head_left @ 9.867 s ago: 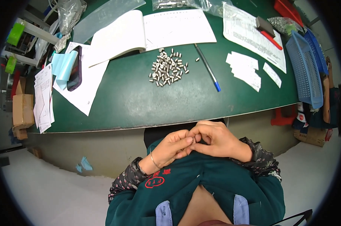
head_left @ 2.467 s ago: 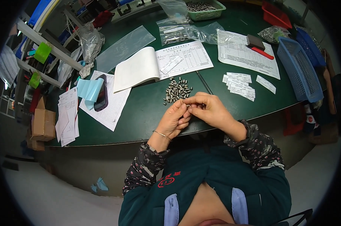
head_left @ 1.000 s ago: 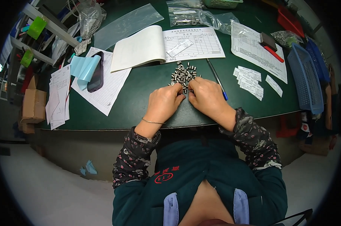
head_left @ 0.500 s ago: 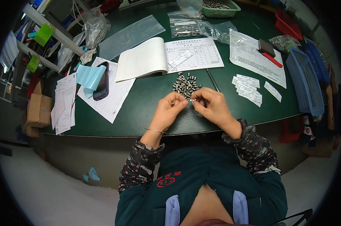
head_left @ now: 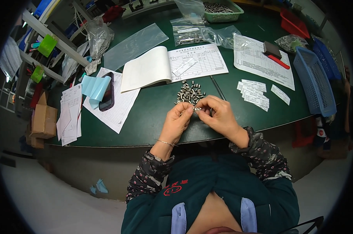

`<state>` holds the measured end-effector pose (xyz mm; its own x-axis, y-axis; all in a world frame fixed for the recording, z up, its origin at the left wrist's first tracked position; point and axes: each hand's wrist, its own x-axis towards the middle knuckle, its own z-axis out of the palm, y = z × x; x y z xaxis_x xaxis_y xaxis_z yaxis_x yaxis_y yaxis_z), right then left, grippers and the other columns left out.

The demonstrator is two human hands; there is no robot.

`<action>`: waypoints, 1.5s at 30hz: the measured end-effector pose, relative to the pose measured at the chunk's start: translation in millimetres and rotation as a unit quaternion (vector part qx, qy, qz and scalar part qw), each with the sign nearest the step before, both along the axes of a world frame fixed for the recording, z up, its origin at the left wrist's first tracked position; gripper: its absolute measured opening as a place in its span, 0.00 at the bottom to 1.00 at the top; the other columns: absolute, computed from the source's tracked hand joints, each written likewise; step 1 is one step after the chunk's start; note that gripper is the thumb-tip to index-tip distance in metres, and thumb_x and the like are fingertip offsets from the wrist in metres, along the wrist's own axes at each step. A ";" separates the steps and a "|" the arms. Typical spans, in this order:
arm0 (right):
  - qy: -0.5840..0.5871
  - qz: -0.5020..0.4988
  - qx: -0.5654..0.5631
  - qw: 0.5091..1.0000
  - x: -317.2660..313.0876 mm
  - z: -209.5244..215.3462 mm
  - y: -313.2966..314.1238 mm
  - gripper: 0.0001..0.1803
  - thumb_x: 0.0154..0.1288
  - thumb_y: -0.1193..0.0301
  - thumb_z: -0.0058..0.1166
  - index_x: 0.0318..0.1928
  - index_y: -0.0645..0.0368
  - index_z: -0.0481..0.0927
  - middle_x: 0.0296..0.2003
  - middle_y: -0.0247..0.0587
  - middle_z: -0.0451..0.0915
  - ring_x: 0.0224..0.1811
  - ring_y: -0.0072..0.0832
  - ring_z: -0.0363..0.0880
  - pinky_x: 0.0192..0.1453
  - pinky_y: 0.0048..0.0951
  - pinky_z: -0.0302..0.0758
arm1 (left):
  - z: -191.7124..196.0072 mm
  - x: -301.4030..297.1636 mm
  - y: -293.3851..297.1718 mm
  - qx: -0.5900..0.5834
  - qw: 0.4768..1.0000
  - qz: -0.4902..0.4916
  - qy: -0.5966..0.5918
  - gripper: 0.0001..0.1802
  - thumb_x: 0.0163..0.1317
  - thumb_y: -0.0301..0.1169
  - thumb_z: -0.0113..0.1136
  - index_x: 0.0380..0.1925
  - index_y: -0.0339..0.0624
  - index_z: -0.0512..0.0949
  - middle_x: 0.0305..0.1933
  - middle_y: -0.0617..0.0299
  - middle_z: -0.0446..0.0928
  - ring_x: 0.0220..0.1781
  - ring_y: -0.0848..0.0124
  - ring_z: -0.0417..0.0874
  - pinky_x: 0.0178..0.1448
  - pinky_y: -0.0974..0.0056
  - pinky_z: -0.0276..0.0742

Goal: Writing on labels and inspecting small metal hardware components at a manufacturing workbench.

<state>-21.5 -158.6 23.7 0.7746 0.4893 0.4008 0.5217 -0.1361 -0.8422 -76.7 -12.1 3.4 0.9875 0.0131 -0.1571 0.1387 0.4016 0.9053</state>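
My left hand and my right hand meet fingertip to fingertip near the front edge of the table. Several small shiny metal cylinders show in a short row between the fingertips, pinched by both hands. Just beyond my fingers lies a loose pile of the same metal cylinders, some standing, others on their sides. Whatever lies under the curled fingers is hidden.
An open form book lies behind the pile, with a dark pen beside it. Paper labels are at the right, near a blue basket. A phone rests on paper at the left. Behind is a green tray.
My fingertips have come closer together, and more of the metal cylinders now show in a row between them. The whole view has shifted slightly.
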 end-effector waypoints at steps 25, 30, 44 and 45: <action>-0.041 0.015 -0.113 0.993 17.3 11.3 2.4 0.08 0.49 0.76 0.55 0.33 0.59 0.77 0.27 0.39 0.75 0.23 0.29 0.74 0.27 0.27 0.71 | -4.7 -8.0 17.4 -0.287 0.955 -0.077 -0.016 0.14 0.65 0.36 0.39 0.27 0.37 0.66 0.22 0.60 0.65 0.16 0.82 0.58 0.13 0.80 0.50; -0.214 0.054 -0.190 0.957 19.8 -3.2 11.0 0.05 0.49 0.77 0.51 0.30 0.57 0.75 0.27 0.38 0.71 0.32 0.36 0.75 0.31 0.35 0.71 | -1.6 -7.1 30.1 -0.206 0.978 0.012 0.039 0.13 0.66 0.34 0.39 0.25 0.39 0.67 0.16 0.68 0.60 0.13 0.82 0.54 0.13 0.80 0.49; -0.232 0.016 -0.212 0.949 29.6 -7.2 25.4 0.05 0.44 0.75 0.54 0.24 0.59 0.71 0.23 0.38 0.70 0.28 0.37 0.73 0.29 0.36 0.70 | 8.8 11.9 28.5 0.548 0.826 0.127 -0.020 0.04 0.54 0.28 0.55 0.28 0.39 0.73 0.13 0.63 0.64 0.14 0.74 0.66 0.21 0.66 0.62; -0.231 0.014 -0.212 0.949 29.6 -8.5 24.7 0.05 0.44 0.75 0.54 0.24 0.59 0.71 0.23 0.38 0.70 0.28 0.37 0.73 0.29 0.36 0.70 | 8.6 11.7 29.5 0.549 0.826 0.125 -0.021 0.04 0.54 0.28 0.55 0.28 0.39 0.73 0.13 0.63 0.64 0.14 0.74 0.66 0.21 0.66 0.62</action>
<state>8.1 -133.9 15.2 0.5476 0.7008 0.4572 0.8311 -0.3920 -0.3945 -65.0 17.5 12.0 0.9368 0.3291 0.1191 0.1346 -0.6528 0.7455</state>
